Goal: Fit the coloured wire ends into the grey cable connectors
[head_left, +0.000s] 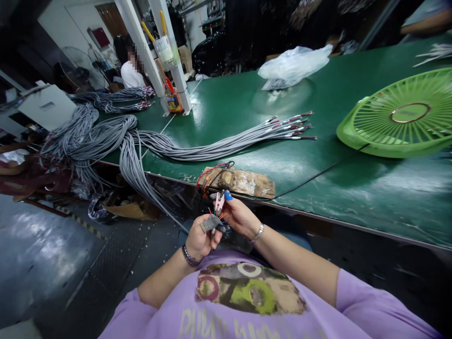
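My left hand (201, 237) is closed around the end of a grey cable (178, 225), with a grey wrap over its thumb. Thin coloured wires (221, 216) fan out from that end, some red, green and orange. Right beside it, my right hand (242, 217) has its fingers bent together against a small pale pink clip-like piece (219, 203). A blue cover sits on one of its fingertips. The pink piece stands above the wires, and how it is gripped is partly hidden. Just beyond both hands, a wooden block (254, 182) lies at the table edge.
A long bundle of grey cables (197, 151) with stripped ends lies across the green table (293, 167) and hangs off its left edge. A green fan (399, 117) is at right, its black cord reaching the block. Behind are a plastic bag (294, 66) and a metal post (173, 61).
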Demonstrator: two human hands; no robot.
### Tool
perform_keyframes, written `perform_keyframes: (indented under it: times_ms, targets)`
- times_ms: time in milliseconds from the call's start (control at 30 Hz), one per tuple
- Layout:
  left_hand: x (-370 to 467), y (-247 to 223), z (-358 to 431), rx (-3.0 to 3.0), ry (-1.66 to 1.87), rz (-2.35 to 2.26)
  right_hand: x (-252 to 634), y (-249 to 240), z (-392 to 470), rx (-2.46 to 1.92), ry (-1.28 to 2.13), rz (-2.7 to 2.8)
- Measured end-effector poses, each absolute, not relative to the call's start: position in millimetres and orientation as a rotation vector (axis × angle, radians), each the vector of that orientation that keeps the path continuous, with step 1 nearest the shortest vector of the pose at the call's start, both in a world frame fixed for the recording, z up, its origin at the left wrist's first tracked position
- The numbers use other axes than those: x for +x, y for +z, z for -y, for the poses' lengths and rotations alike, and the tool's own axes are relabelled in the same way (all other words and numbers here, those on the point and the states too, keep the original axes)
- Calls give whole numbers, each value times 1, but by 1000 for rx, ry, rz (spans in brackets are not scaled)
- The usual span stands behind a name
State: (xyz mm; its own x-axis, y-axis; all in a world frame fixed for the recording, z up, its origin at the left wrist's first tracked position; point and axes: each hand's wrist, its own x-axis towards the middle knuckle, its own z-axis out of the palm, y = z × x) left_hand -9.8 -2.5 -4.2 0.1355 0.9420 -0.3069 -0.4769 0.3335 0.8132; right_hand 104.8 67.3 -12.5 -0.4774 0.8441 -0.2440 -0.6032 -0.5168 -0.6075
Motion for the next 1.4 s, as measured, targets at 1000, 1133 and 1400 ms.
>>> perform_keyframes:
  times_ms: [1000,1133,1400]
  targets:
    - [3,3,12,714,1304,-1055,111,-17,-62,-737,1987,741]
    - [4,1,11,713,1295,-1095,106,-16,-66,-686,2065,572]
    - [3,-1,12,717,1278,-1111,107,-15,-63,-654,2112,519]
